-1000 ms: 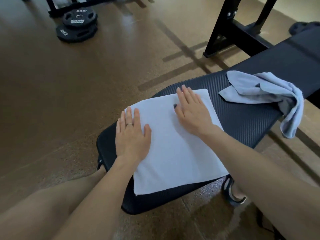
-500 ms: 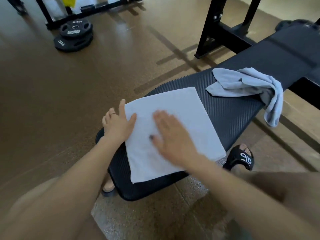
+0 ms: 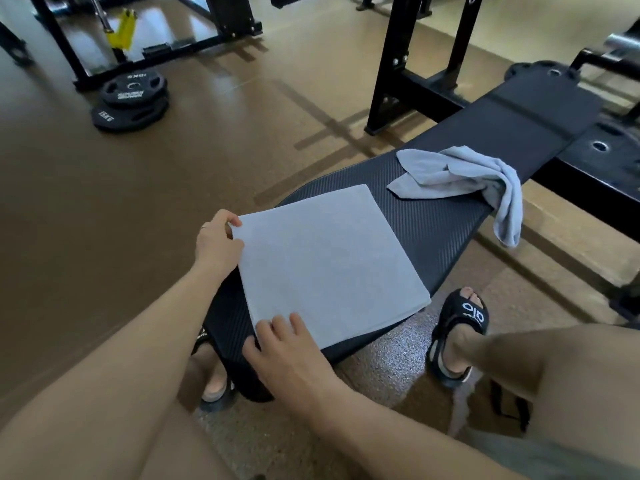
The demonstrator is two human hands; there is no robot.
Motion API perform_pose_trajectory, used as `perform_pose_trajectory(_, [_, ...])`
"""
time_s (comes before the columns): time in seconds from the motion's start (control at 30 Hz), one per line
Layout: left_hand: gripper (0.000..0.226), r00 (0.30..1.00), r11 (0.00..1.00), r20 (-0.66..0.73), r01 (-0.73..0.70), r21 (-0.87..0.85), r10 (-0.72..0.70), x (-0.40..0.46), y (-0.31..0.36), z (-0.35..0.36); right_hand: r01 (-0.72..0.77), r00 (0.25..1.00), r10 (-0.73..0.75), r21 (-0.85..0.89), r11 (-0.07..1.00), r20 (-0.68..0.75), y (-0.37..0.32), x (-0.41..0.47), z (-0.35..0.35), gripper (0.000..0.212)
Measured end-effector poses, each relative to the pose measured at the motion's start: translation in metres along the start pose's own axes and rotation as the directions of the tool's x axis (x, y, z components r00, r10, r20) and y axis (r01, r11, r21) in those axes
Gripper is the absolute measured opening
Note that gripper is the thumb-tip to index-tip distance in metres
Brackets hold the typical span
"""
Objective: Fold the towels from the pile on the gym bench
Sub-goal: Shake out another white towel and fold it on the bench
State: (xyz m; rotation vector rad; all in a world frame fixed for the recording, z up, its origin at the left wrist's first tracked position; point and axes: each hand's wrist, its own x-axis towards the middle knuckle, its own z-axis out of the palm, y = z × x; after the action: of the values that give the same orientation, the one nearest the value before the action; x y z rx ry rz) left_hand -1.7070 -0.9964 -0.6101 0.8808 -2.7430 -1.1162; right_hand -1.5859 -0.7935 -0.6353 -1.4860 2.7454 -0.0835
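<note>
- Left hand [image 3: 217,242] pinches the far-left corner of the white towel [image 3: 329,258], thumb and fingers curled round the edge.
- Right hand [image 3: 287,351] sits at the near-left corner; fingertips rest on top of the cloth, thumb down by the edge, and whether it has got under is hard to tell.
- So both hands are on the same side, the left edge, and the rest of the towel stretches away to their right across the bench [image 3: 440,223].
- The towel lies flat, close to square, at the near end of the bench, its right corner just over the rim.
- My read: the next fold carries that left edge over to the right one, with neither hand nearer.
- Count: two towels. One white, flat in hand; one grey towel [image 3: 460,174], crumpled further along, well apart, one end hanging off the right side.
- Two hands, two sandals on the floor, two plates [image 3: 131,102] stacked far left.
</note>
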Motion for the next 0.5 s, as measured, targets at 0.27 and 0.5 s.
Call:
perform_pose_trajectory(0.27, [0.022,1.000,1.000,0.006,0.011,-0.021,-0.011,0.004,0.016,-0.004,0.013,0.975,0.037,-0.220,0.975,0.220,-0.017,0.012,-0.034,0.031])
perform_pose_trajectory(0.5, [0.022,1.000,0.979,-0.012,0.017,-0.202,-0.020,0.002,0.047,-0.020,-0.040,0.991,0.034,0.046,0.998,0.129,0.001,0.003,-0.049,0.025])
